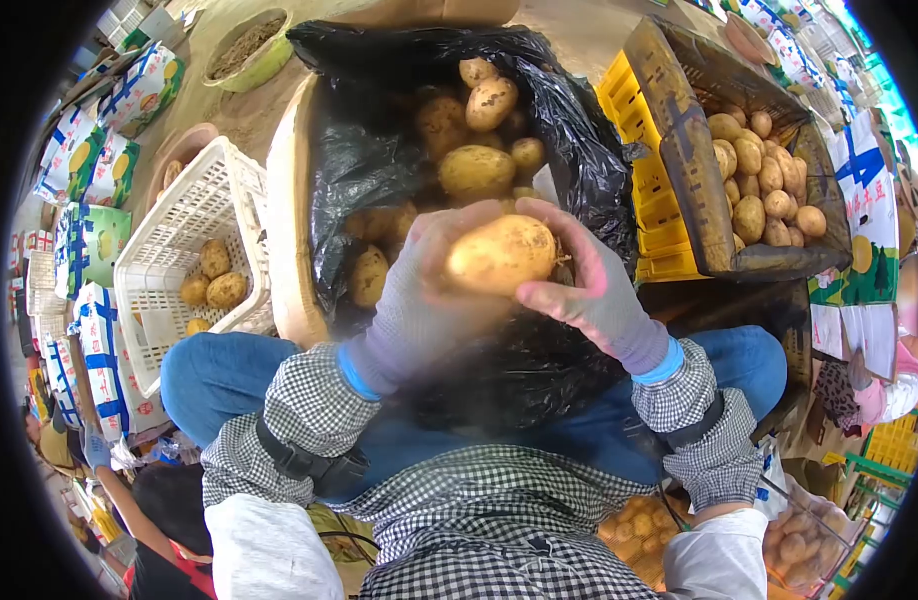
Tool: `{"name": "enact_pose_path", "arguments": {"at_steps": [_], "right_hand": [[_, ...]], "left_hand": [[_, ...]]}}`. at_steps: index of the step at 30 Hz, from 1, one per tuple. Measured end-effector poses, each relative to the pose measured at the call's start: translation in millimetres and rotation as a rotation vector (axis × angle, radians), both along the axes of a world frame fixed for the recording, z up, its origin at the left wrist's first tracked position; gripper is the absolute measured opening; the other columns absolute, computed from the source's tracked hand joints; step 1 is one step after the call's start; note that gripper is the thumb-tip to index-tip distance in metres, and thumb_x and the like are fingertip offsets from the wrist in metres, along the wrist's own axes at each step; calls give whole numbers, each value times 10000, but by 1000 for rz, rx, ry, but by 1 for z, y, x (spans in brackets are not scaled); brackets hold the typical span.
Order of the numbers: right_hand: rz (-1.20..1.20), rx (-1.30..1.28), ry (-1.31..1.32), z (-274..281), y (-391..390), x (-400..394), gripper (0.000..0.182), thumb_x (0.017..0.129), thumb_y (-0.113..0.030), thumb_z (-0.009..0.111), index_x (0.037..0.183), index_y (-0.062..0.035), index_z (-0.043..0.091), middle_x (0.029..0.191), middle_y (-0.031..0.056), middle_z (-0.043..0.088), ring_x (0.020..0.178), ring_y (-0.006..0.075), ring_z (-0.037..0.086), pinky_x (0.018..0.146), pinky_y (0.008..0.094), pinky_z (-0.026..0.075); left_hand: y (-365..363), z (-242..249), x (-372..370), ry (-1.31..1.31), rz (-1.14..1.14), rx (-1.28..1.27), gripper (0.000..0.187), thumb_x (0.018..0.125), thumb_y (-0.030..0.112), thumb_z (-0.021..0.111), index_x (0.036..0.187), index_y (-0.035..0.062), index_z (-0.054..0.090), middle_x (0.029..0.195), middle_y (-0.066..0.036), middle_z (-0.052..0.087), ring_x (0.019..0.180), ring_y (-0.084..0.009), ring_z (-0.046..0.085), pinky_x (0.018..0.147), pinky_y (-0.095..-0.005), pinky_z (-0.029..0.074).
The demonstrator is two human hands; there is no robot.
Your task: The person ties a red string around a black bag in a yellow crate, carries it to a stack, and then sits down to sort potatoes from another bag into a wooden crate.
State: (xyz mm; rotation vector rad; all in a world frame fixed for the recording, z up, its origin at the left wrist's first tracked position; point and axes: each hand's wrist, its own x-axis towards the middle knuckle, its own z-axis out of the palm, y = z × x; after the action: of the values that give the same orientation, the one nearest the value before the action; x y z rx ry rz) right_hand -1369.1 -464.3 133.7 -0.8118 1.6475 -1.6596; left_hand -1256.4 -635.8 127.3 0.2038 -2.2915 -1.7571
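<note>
The gloved left hand [414, 290], partly blurred, is cupping one end of a large potato [501, 255], its grip curled; the gloved right hand [604, 300] is holding the other end, its grip spread only as wide as the potato between thumb and fingers. The potato is hovering over a black plastic liner [584, 110], where more potatoes [477, 172] are lying. On the left, a white basket [244, 200] is holding several; on the right, a dark crate [669, 135] is holding many, sitting by a yellow crate [662, 195]. Farther off, a green basin [264, 68] is standing.
</note>
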Motion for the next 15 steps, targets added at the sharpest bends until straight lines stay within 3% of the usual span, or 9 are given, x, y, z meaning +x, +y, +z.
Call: {"name": "enact_pose_path", "arguments": {"at_steps": [3, 6, 7, 10, 11, 15], "right_hand": [[-1, -18, -48, 1, 0, 0, 741, 760, -226, 802, 1362, -8, 428, 1202, 63, 529, 950, 91, 543, 698, 224, 490], [-15, 82, -224, 23, 3, 1, 710, 760, -246, 799, 1329, -2, 452, 1106, 54, 568, 808, 75, 551, 613, 204, 471], [-19, 132, -295, 28, 4, 2, 697, 764, -259, 794, 1317, 1, 460, 1071, 51, 582, 753, 69, 552, 581, 197, 462], [-69, 142, -355, 23, 6, 1, 701, 770, -345, 780, 1289, 15, 477, 958, 37, 605, 616, 54, 517, 506, 185, 417], [-65, 144, -352, 24, 6, 0, 741, 759, -364, 785, 1303, 25, 465, 963, 55, 614, 613, 58, 527, 517, 182, 432], [-58, 162, -343, 26, 7, -1, 841, 737, -418, 793, 1337, 48, 435, 978, 92, 631, 616, 60, 548, 536, 173, 462]], "left_hand": [[-1, 14, 3, 37, -36, -113, 614, 810, 93, 741, 1343, 1, 450, 1255, -82, 524, 1167, -160, 520, 1010, -315, 432], [-5, 29, 0, -20, -102, 400, 433, 989, 275, 520, 1311, -14, 492, 1207, -90, 567, 1125, -164, 550, 998, -316, 434], [-7, 32, -1, -130, -71, 476, 505, 1044, 383, 327, 1291, -19, 510, 1171, -97, 595, 1075, -161, 580, 956, -298, 464], [-6, 23, 0, -147, -49, 540, 489, 1037, 381, 363, 1298, -6, 510, 1183, -94, 587, 1058, -160, 592, 892, -288, 504], [-5, 21, -1, -149, -43, 521, 497, 1037, 396, 356, 1304, 5, 507, 1189, -94, 582, 1052, -157, 594, 840, -279, 530], [-5, 20, 0, -160, -56, 565, 512, 1033, 415, 355, 1307, 9, 506, 1194, -96, 579, 1048, -160, 596, 834, -285, 537]]}}
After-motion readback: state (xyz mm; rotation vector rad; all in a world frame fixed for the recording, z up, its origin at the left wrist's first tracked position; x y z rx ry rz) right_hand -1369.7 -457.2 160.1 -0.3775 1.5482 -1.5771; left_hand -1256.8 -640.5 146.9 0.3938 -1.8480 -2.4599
